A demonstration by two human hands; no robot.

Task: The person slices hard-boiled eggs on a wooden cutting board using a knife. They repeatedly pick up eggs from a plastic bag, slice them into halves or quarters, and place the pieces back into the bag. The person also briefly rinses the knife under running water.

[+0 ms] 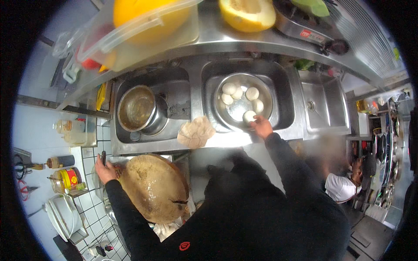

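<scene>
My right hand (262, 127) reaches over the near rim of a round steel basin (268, 111) in the middle sink. Its fingertips touch a round, pale item (249, 116), perhaps a peeled vegetable. Several similar pale rounds (229, 88) lie farther inside the basin. Off to the left, beside a round wooden chopping block (153, 189), my left hand (105, 169) has its fingers around a slim dark handle (104, 158); what it belongs to cannot be made out. A crumpled brownish cloth (196, 132) lies on the sink's front edge, between my hands.
The left sink holds a tilted steel bowl (136, 108) on a steel pot (160, 120). Above the sinks, a steel shelf (209, 49) carries a clear plastic tub (156, 42) and a cut yellow melon or squash (248, 19). Another person (343, 187) in white is at the right.
</scene>
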